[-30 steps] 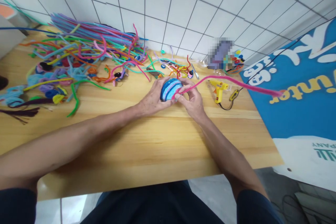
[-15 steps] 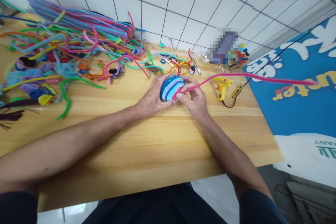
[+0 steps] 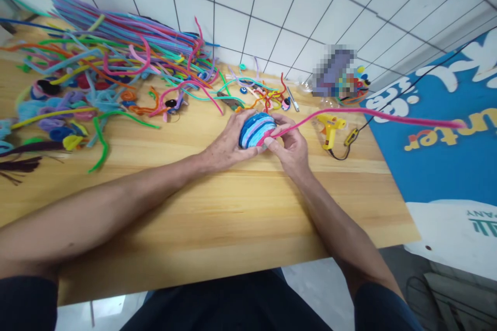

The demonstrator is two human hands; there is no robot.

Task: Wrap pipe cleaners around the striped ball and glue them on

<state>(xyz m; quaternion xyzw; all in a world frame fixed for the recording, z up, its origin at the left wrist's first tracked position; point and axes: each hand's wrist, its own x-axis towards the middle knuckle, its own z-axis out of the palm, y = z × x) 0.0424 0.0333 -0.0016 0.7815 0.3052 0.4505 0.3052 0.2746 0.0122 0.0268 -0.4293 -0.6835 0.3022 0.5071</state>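
Note:
A rounded ball [image 3: 256,128] wrapped in bands of blue, light blue and lilac pipe cleaner is held between both hands above the table. My left hand [image 3: 225,147] curls around its left side, thumb along the lower edge. On the right side, my right hand [image 3: 291,150] pinches a pink pipe cleaner [image 3: 349,110] against the ball with thumb and fingers. Its near end lies on the ball's surface, and the long free end stretches out to the right in the air. The fingers behind the ball are partly hidden.
Loose coloured pipe cleaners [image 3: 85,72] cover the table's left side, with a long bundle [image 3: 128,26] by the tiled wall. A yellow glue gun [image 3: 330,128] with a black cord stands to the right. A pen [image 3: 292,98] and small pieces lie behind the hands.
The whole view has shifted slightly, moving the scene a little rightward. Both hands keep their hold on the ball and the pink pipe cleaner, with hardly any other difference.

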